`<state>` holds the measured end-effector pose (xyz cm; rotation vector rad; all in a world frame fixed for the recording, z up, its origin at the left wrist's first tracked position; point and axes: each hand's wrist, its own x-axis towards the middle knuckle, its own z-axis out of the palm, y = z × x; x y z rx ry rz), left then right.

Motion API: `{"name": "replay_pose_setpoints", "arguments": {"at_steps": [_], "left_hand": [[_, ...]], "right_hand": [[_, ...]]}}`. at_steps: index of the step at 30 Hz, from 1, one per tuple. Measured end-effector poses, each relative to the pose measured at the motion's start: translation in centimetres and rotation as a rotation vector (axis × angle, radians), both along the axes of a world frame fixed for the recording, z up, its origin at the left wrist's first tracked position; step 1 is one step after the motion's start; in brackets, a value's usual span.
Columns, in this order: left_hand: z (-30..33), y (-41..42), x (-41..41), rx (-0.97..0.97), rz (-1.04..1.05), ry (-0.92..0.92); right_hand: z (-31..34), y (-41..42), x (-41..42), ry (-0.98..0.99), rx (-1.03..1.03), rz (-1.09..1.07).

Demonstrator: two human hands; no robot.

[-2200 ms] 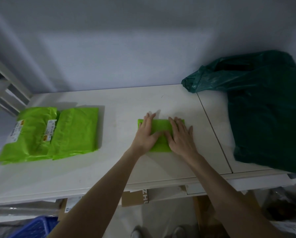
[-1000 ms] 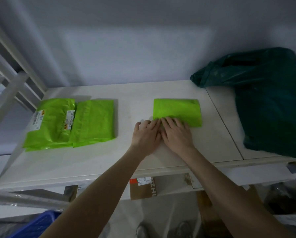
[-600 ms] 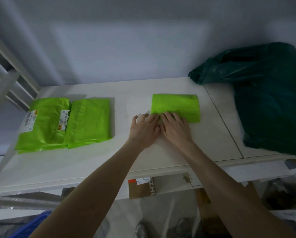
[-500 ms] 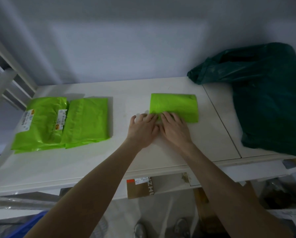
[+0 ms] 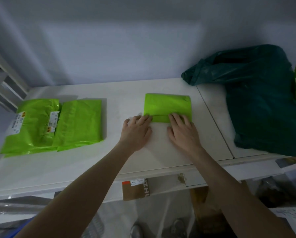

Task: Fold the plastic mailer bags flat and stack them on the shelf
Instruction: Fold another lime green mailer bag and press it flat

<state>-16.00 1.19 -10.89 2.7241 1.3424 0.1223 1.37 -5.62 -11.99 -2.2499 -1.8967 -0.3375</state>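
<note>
Flat, straight fingertips (image 5: 148, 118) of left hand (image 5: 137, 133) and right hand (image 5: 182, 133) pressing the near crease of the green mailer (image 5: 167, 106), mid-shelf (image 5: 85, 162). Best swept outward, evenly, squeezing air out. Folded stack (image 5: 54, 124) well left.

I'm standing at a white shelf (image 5: 85, 162) against a bare wall, in what is looking like a home storage or parcel-packing corner. Green mailer bags (image 5: 54, 124) bearing shipping labels are lying on it, a dark green plastic sack (image 5: 264, 100) is slumping beside them, and a cardboard box (image 5: 135, 189) is sitting underneath.
</note>
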Motion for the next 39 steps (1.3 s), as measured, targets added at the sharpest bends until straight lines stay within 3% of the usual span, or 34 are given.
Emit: {"name": "replay_pose_setpoints", "arguments": {"at_steps": [14, 29, 39], "left_hand": [[0.1, 0.0, 0.5, 0.033, 0.002, -0.02], [-0.8, 0.3, 0.3, 0.137, -0.03, -0.074], [-0.5, -0.3, 0.4, 0.057, -0.002, -0.011]], "right_hand": [[0.2, -1.0, 0.3, 0.218, -0.032, -0.079], [0.9, -1.8, -0.1, 0.203, -0.081, -0.231], [0.5, -2.0, -0.5, 0.259, -0.071, -0.306]]}}
